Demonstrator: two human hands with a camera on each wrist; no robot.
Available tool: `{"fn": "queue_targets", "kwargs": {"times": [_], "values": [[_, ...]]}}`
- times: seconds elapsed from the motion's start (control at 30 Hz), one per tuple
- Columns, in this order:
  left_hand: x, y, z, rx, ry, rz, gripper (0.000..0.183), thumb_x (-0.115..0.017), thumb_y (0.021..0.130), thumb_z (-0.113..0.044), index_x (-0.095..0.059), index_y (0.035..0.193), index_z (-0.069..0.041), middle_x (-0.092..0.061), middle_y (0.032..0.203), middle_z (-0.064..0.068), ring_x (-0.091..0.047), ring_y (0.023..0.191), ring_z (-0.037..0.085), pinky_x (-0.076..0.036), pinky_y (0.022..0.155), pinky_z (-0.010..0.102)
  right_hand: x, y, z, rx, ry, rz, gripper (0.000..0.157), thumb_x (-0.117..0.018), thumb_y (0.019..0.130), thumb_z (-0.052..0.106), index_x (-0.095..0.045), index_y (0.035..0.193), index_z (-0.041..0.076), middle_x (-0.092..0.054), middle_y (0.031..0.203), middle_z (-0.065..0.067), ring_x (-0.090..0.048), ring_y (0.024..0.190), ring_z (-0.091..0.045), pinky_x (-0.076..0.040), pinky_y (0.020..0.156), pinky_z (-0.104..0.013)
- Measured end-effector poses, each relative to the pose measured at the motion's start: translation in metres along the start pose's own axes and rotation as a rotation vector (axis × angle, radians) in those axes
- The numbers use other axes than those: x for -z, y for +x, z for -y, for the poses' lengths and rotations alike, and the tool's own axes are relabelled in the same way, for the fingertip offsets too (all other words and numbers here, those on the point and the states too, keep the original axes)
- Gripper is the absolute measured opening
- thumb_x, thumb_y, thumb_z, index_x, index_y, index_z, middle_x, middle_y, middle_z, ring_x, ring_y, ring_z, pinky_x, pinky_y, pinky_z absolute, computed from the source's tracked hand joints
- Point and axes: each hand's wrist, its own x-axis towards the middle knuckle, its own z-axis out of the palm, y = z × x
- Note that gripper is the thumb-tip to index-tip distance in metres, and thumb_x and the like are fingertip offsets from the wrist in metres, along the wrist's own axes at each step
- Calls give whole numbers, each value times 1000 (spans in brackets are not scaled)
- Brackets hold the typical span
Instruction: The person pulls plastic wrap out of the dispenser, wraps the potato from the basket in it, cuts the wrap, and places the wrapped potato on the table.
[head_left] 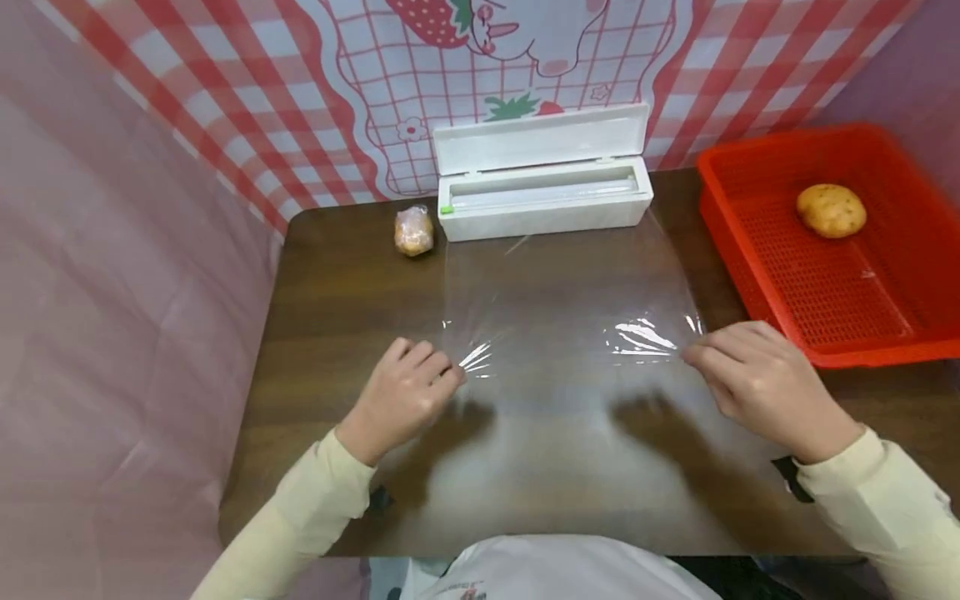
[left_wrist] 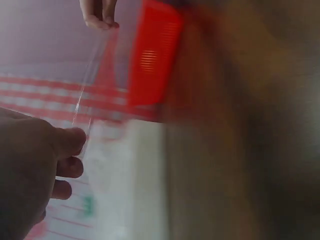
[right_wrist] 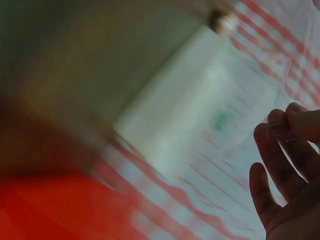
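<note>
The film (head_left: 558, 292) stretches from the white box (head_left: 547, 218) at the rear edge of the table (head_left: 322, 308) toward the person, its near corners drawn into bright creases. The left hand (head_left: 408, 390) pinches one corner, thumb against fingers; the right hand (head_left: 761, 379) pinches the other, its little finger standing apart in the right wrist view. The hands are well apart, with shadows on the wood below. From the left hand, wood runs out to the table's left edge, and more lies between both hands and the front edge, where the person's white top shows. On the right, room is tighter: the red basket (head_left: 757, 279) has its near corner just beside the right hand, and a potato (head_left: 831, 210) lies inside. The box's lid (head_left: 543, 140) stands raised against the checked cloth (head_left: 247, 108). A wrapped lump (head_left: 414, 231) sits just beside the box's left end.
</note>
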Motion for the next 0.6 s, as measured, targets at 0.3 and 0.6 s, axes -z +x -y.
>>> {"fn": "queue_targets", "kwargs": {"times": [0.3,0.6], "values": [[-73,-39,-24,28,50,150,25,-50,96,-9,-74,87,-10,-66,84,4,-56,73,23,-41,62,34,-66,-61,0,-167,-6,221,27,-46,99,10,-71,90,3,-63,88,-12,-61,79,-34,-48,64,-48],[-91,-43,-42,119,83,214,24,-53,95,-10,-73,83,-11,-67,91,6,-57,73,23,-41,60,33,-73,-69,-4,-177,-56,372,15,-65,80,-3,-71,93,2,-63,88,-12,-62,82,-35,-50,64,-51]]}}
